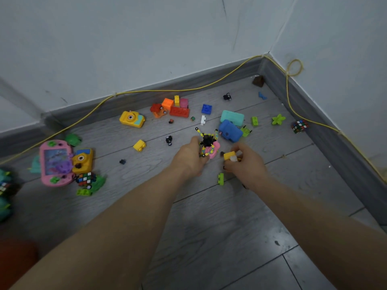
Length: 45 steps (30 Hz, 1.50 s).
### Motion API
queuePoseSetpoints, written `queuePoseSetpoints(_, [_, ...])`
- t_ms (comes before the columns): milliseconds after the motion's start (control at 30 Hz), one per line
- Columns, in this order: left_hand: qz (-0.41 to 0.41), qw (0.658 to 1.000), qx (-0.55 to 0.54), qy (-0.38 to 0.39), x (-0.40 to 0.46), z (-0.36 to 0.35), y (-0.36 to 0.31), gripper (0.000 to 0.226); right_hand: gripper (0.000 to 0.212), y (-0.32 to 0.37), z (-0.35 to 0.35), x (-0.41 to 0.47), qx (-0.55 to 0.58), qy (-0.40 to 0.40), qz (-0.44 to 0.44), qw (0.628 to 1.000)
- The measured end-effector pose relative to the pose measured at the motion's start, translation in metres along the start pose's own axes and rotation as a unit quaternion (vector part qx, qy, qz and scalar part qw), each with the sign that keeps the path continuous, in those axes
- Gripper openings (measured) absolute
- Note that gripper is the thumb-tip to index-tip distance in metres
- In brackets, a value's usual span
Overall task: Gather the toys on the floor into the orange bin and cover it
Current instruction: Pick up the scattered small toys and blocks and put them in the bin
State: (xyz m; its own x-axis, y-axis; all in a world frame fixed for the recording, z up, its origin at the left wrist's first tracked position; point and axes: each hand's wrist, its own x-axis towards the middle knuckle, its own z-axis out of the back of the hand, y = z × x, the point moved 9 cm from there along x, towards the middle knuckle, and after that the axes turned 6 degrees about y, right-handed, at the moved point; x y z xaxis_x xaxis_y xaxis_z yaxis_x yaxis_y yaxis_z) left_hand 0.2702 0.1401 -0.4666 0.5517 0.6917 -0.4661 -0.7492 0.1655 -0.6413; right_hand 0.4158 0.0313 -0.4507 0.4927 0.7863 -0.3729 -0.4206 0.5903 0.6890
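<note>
Our left hand [189, 158] grips a pink toy [212, 150] with a black-and-yellow spider [207, 139] on it. Our right hand [244, 162] pinches a yellow brick [229, 155]. A green brick [221, 178] lies at its 7 o'clock; a blue toy camera [230, 130] at 12. An orange shape, maybe the bin [14, 258], shows blurred at 8 o'clock.

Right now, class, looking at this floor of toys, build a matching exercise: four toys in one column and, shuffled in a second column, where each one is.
Toys
1. pink game console
2. yellow brick
3. Rubik's cube
4. spider-like toy

Places
A. by the right-hand wall's skirting
B. gripped in the left hand
C. far left, beside a yellow toy camera
D. pinched in the right hand

Pairs: 1-C, 2-D, 3-A, 4-B
</note>
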Motion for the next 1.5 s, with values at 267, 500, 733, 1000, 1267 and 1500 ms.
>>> queuePoseSetpoints(267, [-0.002,1.0,-0.03,-0.01,-0.04,0.052,-0.001,0.03,0.03,0.045,0.006,-0.018,0.134,-0.004,-0.006,0.991])
queuePoseSetpoints(500, [-0.038,0.991,-0.068,-0.109,-0.129,0.184,-0.002,0.031,0.032,0.2,-0.033,-0.062,0.301,0.094,0.108,0.943])
queuePoseSetpoints(733, [0.035,0.93,-0.092,-0.353,-0.349,0.358,0.105,0.009,0.032,0.427,-0.137,-0.194,0.356,0.3,0.25,0.849])
queuePoseSetpoints(1000, [0.242,0.864,-0.271,-0.349,-0.54,0.338,0.288,0.012,0.048,0.473,-0.294,-0.339,0.031,0.43,0.366,0.825])
queuePoseSetpoints(1267, [0.349,0.913,0.157,-0.138,-0.491,0.341,0.263,0.051,0.011,0.444,-0.253,-0.256,0.027,0.279,0.352,0.893])
queuePoseSetpoints(1500, [0.109,0.962,0.192,-0.158,-0.318,0.32,0.13,0.021,0.016,0.341,-0.136,-0.132,-0.091,0.121,0.26,0.954])
